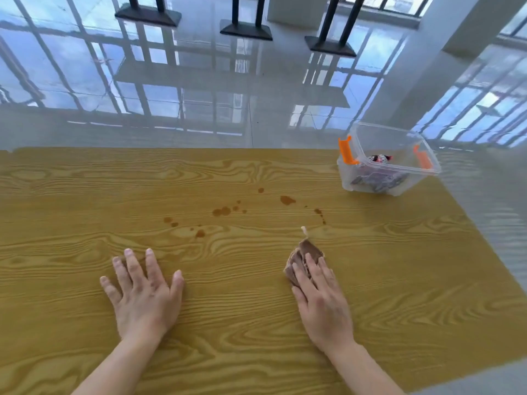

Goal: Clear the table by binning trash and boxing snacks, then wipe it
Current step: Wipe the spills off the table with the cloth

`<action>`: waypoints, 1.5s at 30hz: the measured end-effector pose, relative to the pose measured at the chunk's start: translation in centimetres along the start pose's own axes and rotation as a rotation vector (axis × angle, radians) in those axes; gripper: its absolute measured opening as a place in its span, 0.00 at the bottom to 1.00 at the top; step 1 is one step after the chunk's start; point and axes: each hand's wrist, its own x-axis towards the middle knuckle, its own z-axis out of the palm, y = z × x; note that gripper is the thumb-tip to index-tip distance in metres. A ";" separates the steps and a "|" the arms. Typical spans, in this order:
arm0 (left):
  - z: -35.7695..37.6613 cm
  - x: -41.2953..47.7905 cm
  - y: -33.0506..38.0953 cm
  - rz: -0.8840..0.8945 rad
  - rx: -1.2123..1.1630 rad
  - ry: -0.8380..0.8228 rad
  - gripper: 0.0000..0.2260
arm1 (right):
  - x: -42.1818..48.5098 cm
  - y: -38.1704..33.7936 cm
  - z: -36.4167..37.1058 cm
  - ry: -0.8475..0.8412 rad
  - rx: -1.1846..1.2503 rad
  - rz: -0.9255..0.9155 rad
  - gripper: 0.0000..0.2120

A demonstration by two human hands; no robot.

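My right hand (pixel 319 297) lies flat with straight fingers on a folded brown cloth (pixel 302 256), pressing it onto the yellow wood-grain table (pixel 85 189). My left hand (pixel 142 289) rests flat on the table with spread fingers and holds nothing. Brown liquid stains (pixel 222 211) are scattered on the table just beyond both hands. A clear plastic box (pixel 390 138) with orange clips stands at the far right corner with snack packets (pixel 379 159) inside it.
A small pale scrap (pixel 304 230) lies just beyond the cloth. Glossy tiled floor (pixel 256 89) stretches past the table's far edge, with black table bases (pixel 148 15) and a white pillar (pixel 456 27) further back.
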 end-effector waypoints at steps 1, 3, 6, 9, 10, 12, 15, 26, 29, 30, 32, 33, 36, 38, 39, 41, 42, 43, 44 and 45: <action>0.1 -0.1 0.2 -0.003 0.007 0.013 0.37 | -0.9 0.8 0.0 -0.030 0.007 -0.077 0.23; 0.4 -0.1 0.2 -0.001 0.025 0.033 0.38 | -0.1 3.7 -0.7 -0.049 0.002 -0.058 0.23; 0.3 -0.3 0.1 0.004 0.032 0.043 0.39 | 5.8 7.3 -2.1 0.027 -0.040 0.248 0.25; 0.3 -0.2 0.3 -0.013 0.043 0.056 0.39 | 11.9 7.5 -3.0 -0.006 0.036 0.441 0.25; 0.3 -0.1 0.4 -0.017 0.048 0.054 0.39 | 12.8 6.8 -3.0 -0.004 0.046 0.437 0.24; 0.2 -0.1 0.5 -0.023 0.047 0.050 0.39 | 12.1 5.1 -2.3 0.009 0.010 0.326 0.24; 0.1 -0.1 0.5 -0.024 0.045 0.057 0.39 | 5.5 1.9 -0.6 0.030 -0.018 0.016 0.24; 0.7 0.1 0.5 -0.038 0.072 0.082 0.39 | 16.8 5.0 -2.5 0.004 0.047 0.246 0.23; 0.5 0.0 0.6 -0.038 0.074 0.083 0.40 | 12.5 2.4 -0.9 0.055 0.018 0.067 0.22; 0.4 0.0 0.7 -0.038 0.065 0.088 0.40 | 9.5 1.6 -0.4 0.052 0.004 -0.028 0.23; 0.3 -0.1 0.8 -0.036 0.070 0.081 0.40 | 4.7 1.2 0.3 -0.016 -0.008 -0.197 0.23; 0.3 -0.1 0.9 -0.034 0.071 0.077 0.40 | 4.3 1.9 0.2 -0.048 -0.002 -0.243 0.22; 0.4 0.1 0.7 -0.033 0.070 0.087 0.39 | 8.6 4.6 -1.0 0.014 -0.038 -0.138 0.22; 0.5 0.1 0.7 -0.036 0.075 0.093 0.39 | 13.4 5.7 -2.4 0.026 -0.010 0.125 0.23; 0.5 0.1 0.7 -0.035 0.071 0.093 0.39 | 15.3 5.8 -2.8 0.011 0.014 0.235 0.24; 0.5 0.1 0.6 -0.033 0.065 0.089 0.39 | 16.6 4.4 -2.7 -0.003 0.019 0.296 0.24; 0.5 0.0 0.5 -0.032 0.063 0.085 0.38 | 15.8 3.3 -2.1 0.001 -0.003 0.234 0.24; 0.5 0.0 0.5 -0.030 0.059 0.089 0.38 | 14.0 2.1 -1.3 0.020 -0.014 0.130 0.23; 0.5 0.1 0.4 -0.031 0.057 0.097 0.38 | 11.5 0.9 -0.5 0.022 -0.018 0.007 0.23; 0.6 0.0 0.5 -0.033 0.059 0.104 0.38 | 8.8 0.2 -0.1 0.007 -0.016 -0.118 0.23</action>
